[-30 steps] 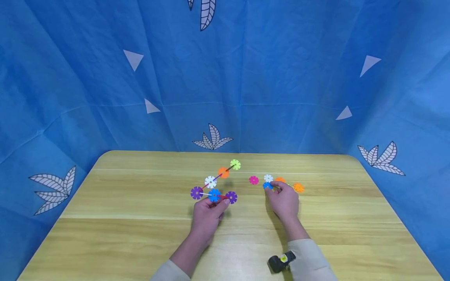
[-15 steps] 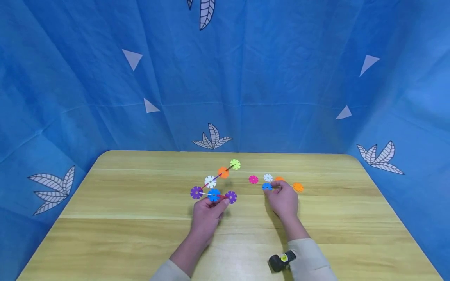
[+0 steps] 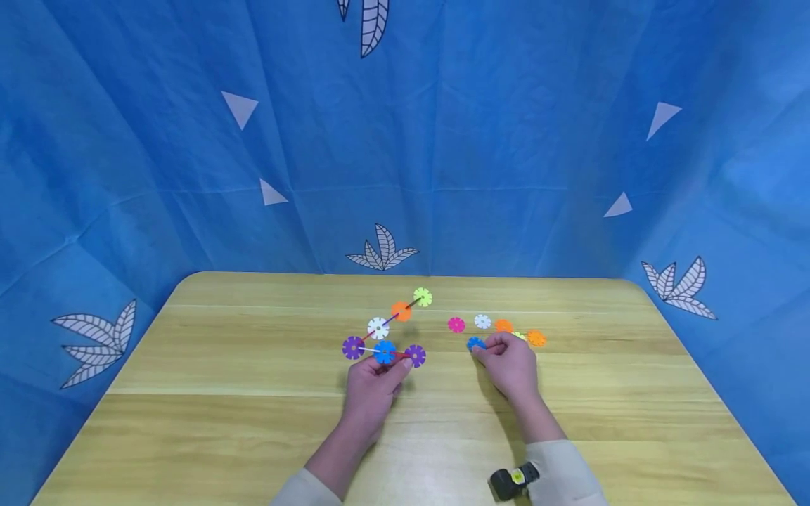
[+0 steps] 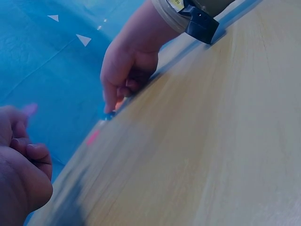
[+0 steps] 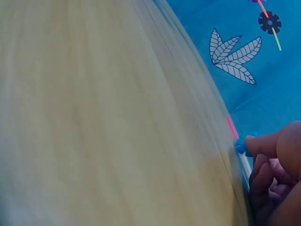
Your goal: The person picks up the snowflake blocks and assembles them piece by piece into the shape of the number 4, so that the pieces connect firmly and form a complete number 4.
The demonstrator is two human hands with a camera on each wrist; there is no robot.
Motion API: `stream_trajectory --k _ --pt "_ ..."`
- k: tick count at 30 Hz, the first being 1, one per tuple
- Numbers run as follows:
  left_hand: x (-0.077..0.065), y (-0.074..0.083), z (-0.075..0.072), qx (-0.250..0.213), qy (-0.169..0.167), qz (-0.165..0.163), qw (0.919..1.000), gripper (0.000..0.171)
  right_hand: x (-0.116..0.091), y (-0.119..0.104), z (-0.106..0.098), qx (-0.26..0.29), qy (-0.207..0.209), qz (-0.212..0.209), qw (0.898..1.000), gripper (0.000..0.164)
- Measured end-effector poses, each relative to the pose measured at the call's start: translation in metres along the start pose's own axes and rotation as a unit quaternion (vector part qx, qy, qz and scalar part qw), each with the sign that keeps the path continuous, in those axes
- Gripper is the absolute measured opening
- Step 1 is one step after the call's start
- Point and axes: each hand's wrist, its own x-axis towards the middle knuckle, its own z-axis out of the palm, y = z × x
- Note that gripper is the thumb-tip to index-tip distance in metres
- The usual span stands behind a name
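Observation:
My left hand [image 3: 370,390] grips a chain of notched snowflake discs by its near end, around the blue disc [image 3: 384,352] and the right purple disc [image 3: 415,355]. From the left purple disc [image 3: 353,347] the chain turns back through a white disc [image 3: 378,327] and an orange disc [image 3: 401,311] to a lime disc [image 3: 422,297]. Between thumb and finger, my right hand [image 3: 509,365] pinches a loose blue disc [image 3: 476,344], also seen at the fingertips in the right wrist view as a blue disc [image 5: 242,145].
Loose discs lie beyond the right hand: pink [image 3: 456,325], white [image 3: 483,321], two orange, and a lime disc [image 3: 519,335] partly hidden by the hand. A black wrist camera [image 3: 514,481] sits at the right sleeve. The blue curtain [image 3: 430,176] rises behind the wooden table [image 3: 221,407].
My right hand has drawn the blue disc toward me and slightly left, away from the white disc. More of the lime disc now shows. The left hand and its chain stay almost still.

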Motion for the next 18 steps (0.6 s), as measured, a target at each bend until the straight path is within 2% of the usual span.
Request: stream_trajectory --k 9,18 --pt "0.001 -0.001 0.0 -0.001 0.001 -0.004 1.0 0.008 -0.005 -0.005 -0.002 0.006 -0.02 -0.011 1.0 0.017" --pt "0.002 -0.003 0.001 0.008 0.011 -0.004 0.9999 0.011 -0.015 -0.014 -0.001 0.06 -0.055 -0.017 0.997 0.011"
